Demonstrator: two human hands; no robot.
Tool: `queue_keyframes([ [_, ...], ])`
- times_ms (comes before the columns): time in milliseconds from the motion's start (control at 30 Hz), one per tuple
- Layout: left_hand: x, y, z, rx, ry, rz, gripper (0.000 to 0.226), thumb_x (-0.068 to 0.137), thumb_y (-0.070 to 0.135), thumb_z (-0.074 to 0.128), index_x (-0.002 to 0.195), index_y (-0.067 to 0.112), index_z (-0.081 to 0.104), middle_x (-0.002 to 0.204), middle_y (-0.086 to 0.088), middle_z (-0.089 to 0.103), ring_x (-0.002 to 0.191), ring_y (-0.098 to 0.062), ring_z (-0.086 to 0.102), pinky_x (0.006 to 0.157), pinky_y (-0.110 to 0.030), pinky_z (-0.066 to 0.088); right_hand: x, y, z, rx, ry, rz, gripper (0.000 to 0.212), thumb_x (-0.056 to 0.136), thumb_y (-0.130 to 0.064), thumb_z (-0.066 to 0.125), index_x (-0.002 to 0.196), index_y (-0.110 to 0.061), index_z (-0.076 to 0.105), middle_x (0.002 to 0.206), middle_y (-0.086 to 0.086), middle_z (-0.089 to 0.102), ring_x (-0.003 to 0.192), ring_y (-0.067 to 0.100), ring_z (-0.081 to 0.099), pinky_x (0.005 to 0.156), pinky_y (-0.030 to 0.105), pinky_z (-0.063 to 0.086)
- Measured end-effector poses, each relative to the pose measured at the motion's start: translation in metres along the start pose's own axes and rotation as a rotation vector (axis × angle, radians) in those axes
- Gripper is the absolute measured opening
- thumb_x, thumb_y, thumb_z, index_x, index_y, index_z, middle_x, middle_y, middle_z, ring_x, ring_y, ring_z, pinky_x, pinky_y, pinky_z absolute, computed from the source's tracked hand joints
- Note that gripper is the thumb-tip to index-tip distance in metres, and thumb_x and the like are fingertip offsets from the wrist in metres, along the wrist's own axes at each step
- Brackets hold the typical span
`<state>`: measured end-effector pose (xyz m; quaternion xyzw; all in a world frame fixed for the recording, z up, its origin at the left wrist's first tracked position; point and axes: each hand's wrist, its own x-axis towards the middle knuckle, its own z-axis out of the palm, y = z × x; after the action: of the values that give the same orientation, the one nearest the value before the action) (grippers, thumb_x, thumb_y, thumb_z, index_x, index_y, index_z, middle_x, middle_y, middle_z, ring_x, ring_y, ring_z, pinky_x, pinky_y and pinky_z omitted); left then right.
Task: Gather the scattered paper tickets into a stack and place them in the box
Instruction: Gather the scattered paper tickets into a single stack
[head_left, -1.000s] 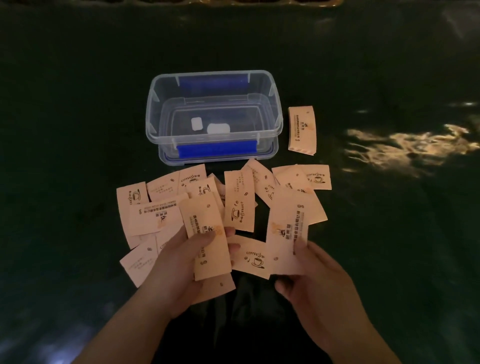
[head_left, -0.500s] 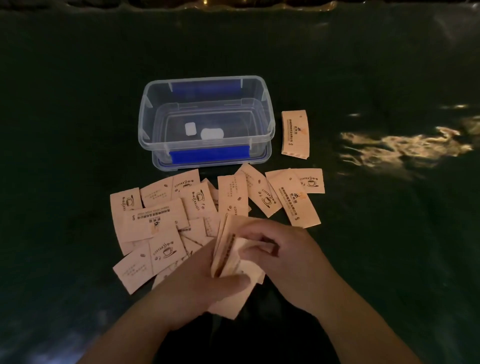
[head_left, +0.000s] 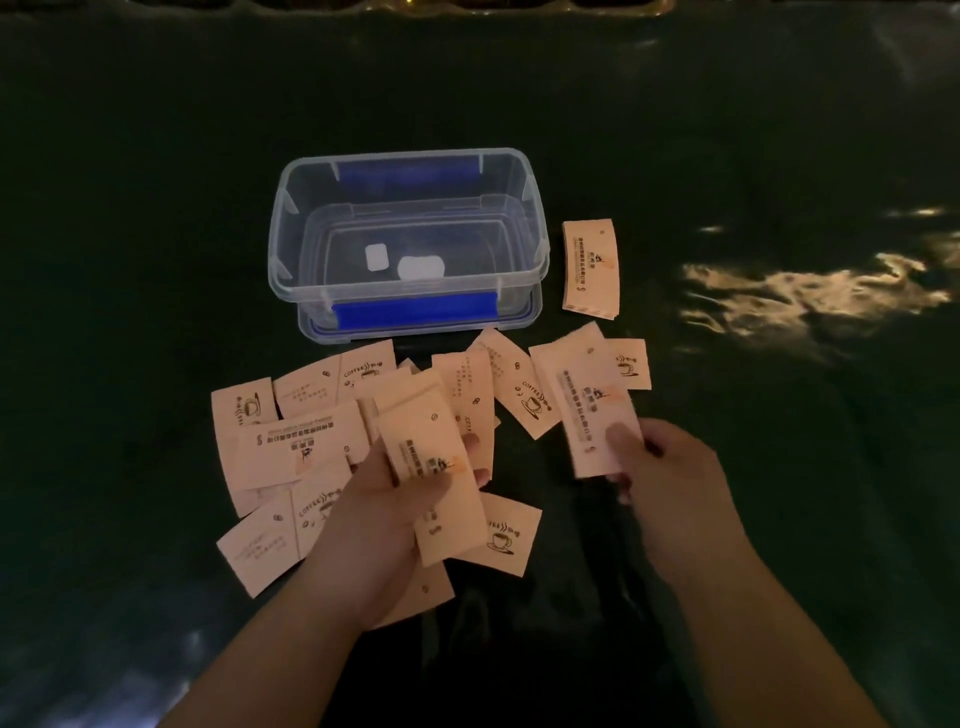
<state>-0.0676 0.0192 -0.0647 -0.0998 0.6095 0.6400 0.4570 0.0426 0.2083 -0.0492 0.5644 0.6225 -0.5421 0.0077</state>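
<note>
A clear plastic box (head_left: 535, 244) with blue latches stands open in the middle, sitting on its lid. Several pale paper tickets (head_left: 291, 441) printed with coffee cups lie scattered in front of it. My left hand (head_left: 374, 525) grips a small stack of tickets (head_left: 431, 457) between thumb and fingers. To the right, my right hand (head_left: 670, 473) pinches a single long ticket (head_left: 592, 410) by its near end, its far end still over the scatter. One more ticket (head_left: 592, 267) lies alone to the right of the box.
The surface is a dark, glossy sheet (head_left: 156, 208) with a bright light reflection (head_left: 810, 296) at the right. Two small white labels (head_left: 405, 262) show on the box floor. A lighter edge (head_left: 467, 5) runs along the far top.
My hands were together over the stack half a second ago; my right hand has moved out to the right and taken hold of a long ticket. My left hand still holds the stack.
</note>
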Motion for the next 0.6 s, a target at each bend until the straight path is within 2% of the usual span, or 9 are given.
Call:
queue_keyframes([
  [67, 0.001, 0.000, 0.007, -0.063, -0.038, -0.018, 0.045, 0.093, 0.009, 0.060, 0.129, 0.036, 0.060, 0.121, -0.003, 0.078, 0.107, -0.028, 0.076, 0.095, -0.059, 0.054, -0.031, -0.009, 0.008, 0.100, -0.211, -0.006, 0.006, 0.095, -0.029, 0.060, 0.098, -0.029, 0.065, 0.095, -0.010, 0.071, 0.080, 0.007, 0.069, 0.065, 0.022, 0.053],
  [133, 0.002, -0.003, 0.010, -0.094, -0.074, -0.042, 0.043, 0.088, 0.018, 0.065, 0.129, 0.030, 0.063, 0.122, -0.010, 0.076, 0.108, -0.033, 0.075, 0.090, -0.058, 0.057, -0.046, -0.009, 0.029, -0.061, -0.393, -0.040, 0.003, 0.093, -0.036, 0.062, 0.096, -0.035, 0.062, 0.094, -0.015, 0.070, 0.075, -0.001, 0.068, 0.057, 0.013, 0.049],
  [167, 0.002, -0.004, 0.011, -0.054, -0.046, -0.033, 0.041, 0.088, 0.019, 0.066, 0.127, 0.032, 0.064, 0.122, -0.009, 0.076, 0.109, -0.034, 0.074, 0.091, -0.059, 0.057, -0.045, -0.008, 0.038, -0.148, -0.404, -0.069, 0.004, 0.093, -0.041, 0.061, 0.095, -0.037, 0.060, 0.094, -0.016, 0.068, 0.076, -0.001, 0.066, 0.057, 0.013, 0.047],
  [200, 0.003, -0.004, 0.011, 0.008, -0.006, -0.012, 0.038, 0.091, 0.018, 0.067, 0.123, 0.038, 0.066, 0.119, -0.004, 0.077, 0.109, -0.032, 0.075, 0.092, -0.060, 0.056, -0.037, -0.010, 0.043, -0.216, -0.354, -0.122, 0.005, 0.094, -0.044, 0.057, 0.095, -0.039, 0.058, 0.098, -0.016, 0.065, 0.081, 0.000, 0.064, 0.063, 0.013, 0.045],
  [267, 0.003, 0.000, 0.005, 0.053, 0.091, 0.001, 0.038, 0.095, 0.013, 0.064, 0.117, 0.044, 0.064, 0.107, 0.005, 0.080, 0.106, -0.027, 0.075, 0.091, -0.062, 0.057, -0.005, -0.012, 0.033, -0.425, -0.107, -0.313, 0.022, 0.096, -0.044, 0.053, 0.115, -0.035, 0.058, 0.118, -0.010, 0.060, 0.103, 0.004, 0.056, 0.083, 0.020, 0.044],
  [333, 0.001, 0.005, -0.002, 0.020, 0.140, -0.012, 0.039, 0.097, 0.010, 0.061, 0.122, 0.040, 0.060, 0.106, 0.002, 0.079, 0.106, -0.028, 0.073, 0.091, -0.063, 0.056, 0.039, -0.015, 0.010, -0.759, 0.085, -0.489, 0.051, 0.093, -0.040, 0.060, 0.140, -0.028, 0.046, 0.146, -0.002, 0.046, 0.134, 0.019, 0.039, 0.107, 0.039, 0.037],
  [433, -0.005, 0.009, -0.013, -0.037, 0.144, -0.021, 0.041, 0.099, 0.004, 0.054, 0.119, 0.041, 0.060, 0.114, -0.002, 0.078, 0.105, -0.031, 0.075, 0.092, -0.064, 0.055, 0.091, -0.020, -0.020, -1.037, -0.044, -0.456, 0.081, 0.087, -0.041, 0.068, 0.154, -0.034, 0.022, 0.164, -0.007, 0.019, 0.150, 0.024, 0.010, 0.116, 0.057, 0.018],
  [533, -0.007, 0.007, -0.020, -0.089, 0.125, -0.030, 0.049, 0.099, 0.000, 0.050, 0.132, 0.035, 0.057, 0.117, -0.004, 0.079, 0.102, -0.030, 0.077, 0.091, -0.064, 0.056, 0.105, -0.009, -0.030, -1.146, -0.002, -0.579, 0.065, 0.091, -0.047, 0.060, 0.149, -0.033, 0.036, 0.159, -0.005, 0.030, 0.146, 0.026, 0.022, 0.114, 0.057, 0.023],
  [600, -0.009, 0.005, -0.022, -0.101, 0.123, -0.026, 0.052, 0.099, -0.001, 0.049, 0.137, 0.034, 0.055, 0.120, -0.005, 0.078, 0.103, -0.030, 0.077, 0.091, -0.063, 0.056, 0.102, 0.003, -0.030, -1.152, 0.087, -0.706, 0.048, 0.093, -0.039, 0.056, 0.139, -0.024, 0.052, 0.148, 0.005, 0.046, 0.136, 0.029, 0.039, 0.109, 0.055, 0.033],
])
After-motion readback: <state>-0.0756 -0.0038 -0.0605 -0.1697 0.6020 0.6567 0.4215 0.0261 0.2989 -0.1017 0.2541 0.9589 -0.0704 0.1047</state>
